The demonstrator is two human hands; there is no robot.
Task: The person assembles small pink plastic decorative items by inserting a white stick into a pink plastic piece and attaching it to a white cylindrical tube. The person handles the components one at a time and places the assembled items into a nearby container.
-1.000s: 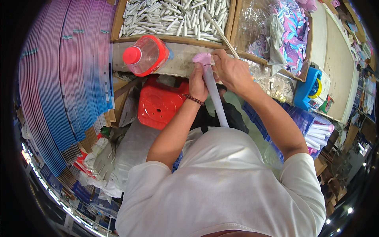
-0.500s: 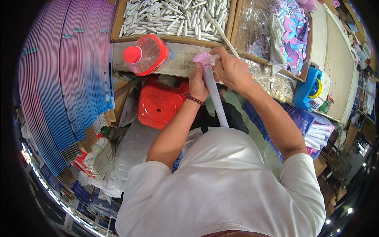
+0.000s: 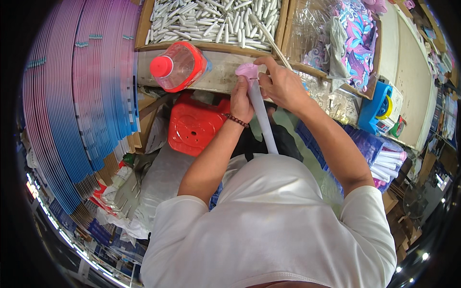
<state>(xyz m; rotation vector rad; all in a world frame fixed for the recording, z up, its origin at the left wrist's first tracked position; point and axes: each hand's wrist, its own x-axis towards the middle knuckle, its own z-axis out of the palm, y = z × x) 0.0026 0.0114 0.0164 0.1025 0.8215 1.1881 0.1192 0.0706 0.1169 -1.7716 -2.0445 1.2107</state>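
Note:
My left hand (image 3: 242, 102) is wrapped round the upper end of a long white tube (image 3: 264, 117), its thumb lying along the pink flared top (image 3: 247, 72). The tube slants down toward my lap, and its lower end meets my shirt. Close on the right of the pink top is my right hand (image 3: 283, 86). Its index finger reaches to the rim, while the other fingers are curled in beside the tube. What those curled fingers hold, if anything, is too small to tell.
A clear bottle with a red cap (image 3: 180, 67) lies on the bench edge. Behind it stands a box of small white pieces (image 3: 211, 24). A carton of patterned film (image 3: 353, 43) and a blue tape dispenser (image 3: 374, 108) are at right. A red stool (image 3: 194, 125) sits below; stacked sheets (image 3: 81, 86) rise at left.
Both hands and the tube stay almost in place. The fingers of my right hand have shifted slightly beside the pink top.

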